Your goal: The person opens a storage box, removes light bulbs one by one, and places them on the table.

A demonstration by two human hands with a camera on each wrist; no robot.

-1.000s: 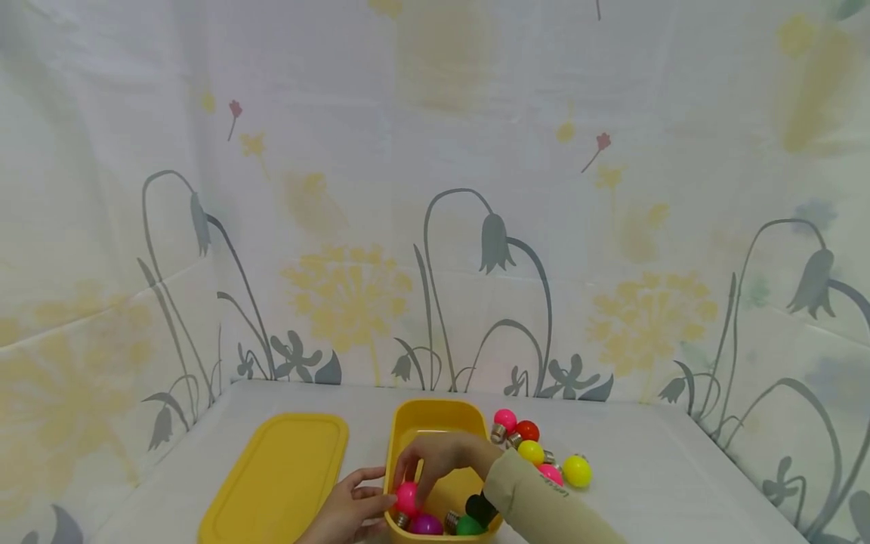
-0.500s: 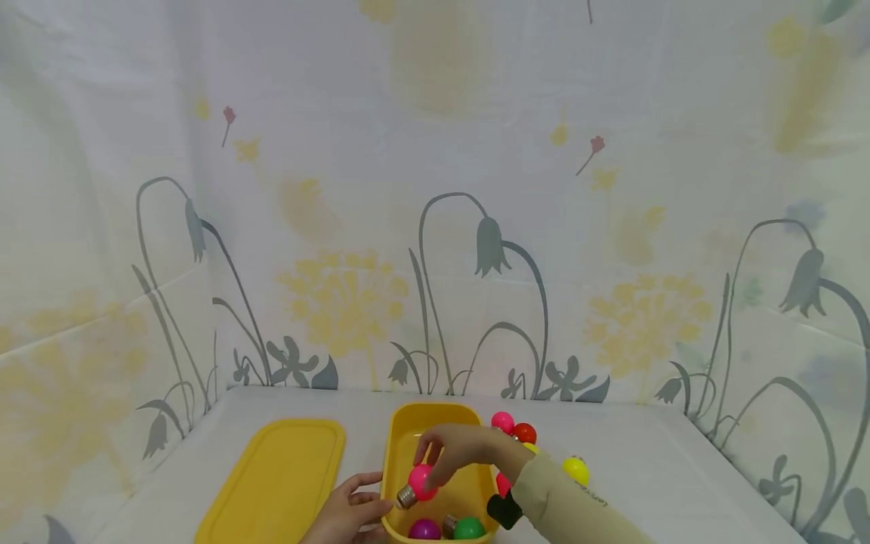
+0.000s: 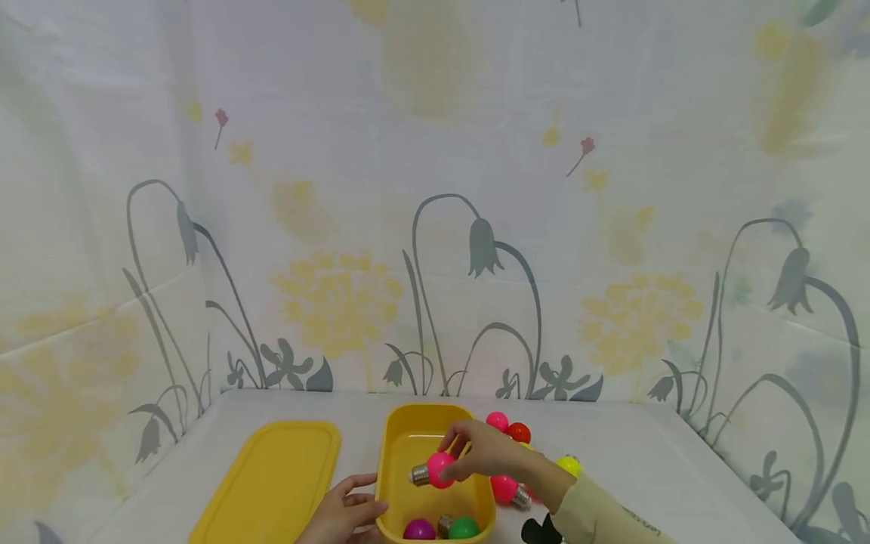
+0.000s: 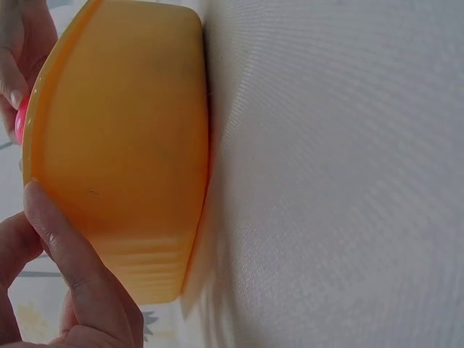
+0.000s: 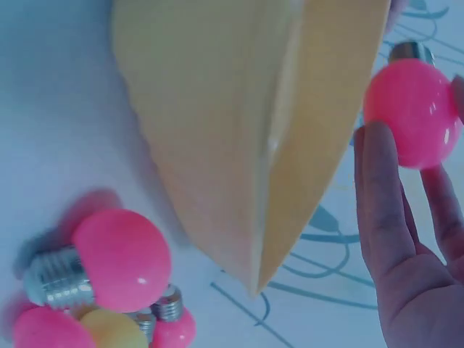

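My right hand [image 3: 491,455] pinches a pink light bulb [image 3: 442,471] by its round globe, over the yellow plastic box [image 3: 424,420]. The bulb's metal screw base points left in the head view. Seen from the right wrist, fingertips and thumb touch the globe [image 5: 413,112] from its sides. My left hand [image 3: 343,515] is at the box's left side, its fingertips touching the outer wall near the rim [image 4: 34,156]. A purple bulb [image 3: 419,529] and a green bulb [image 3: 464,527] lie in the near end of the box.
Right of the box lie more bulbs: a pink bulb [image 3: 498,421], a red bulb [image 3: 519,432], a yellow bulb [image 3: 569,465] and another pink bulb [image 3: 504,489]. A yellow lid [image 3: 268,483] lies flat on the left. A flower-patterned cloth [image 3: 442,302] hangs behind the table.
My right hand has lifted the pink bulb from the box's near left corner and moved it right and away from me. The bulb has turned sideways. The left hand stays at the box.
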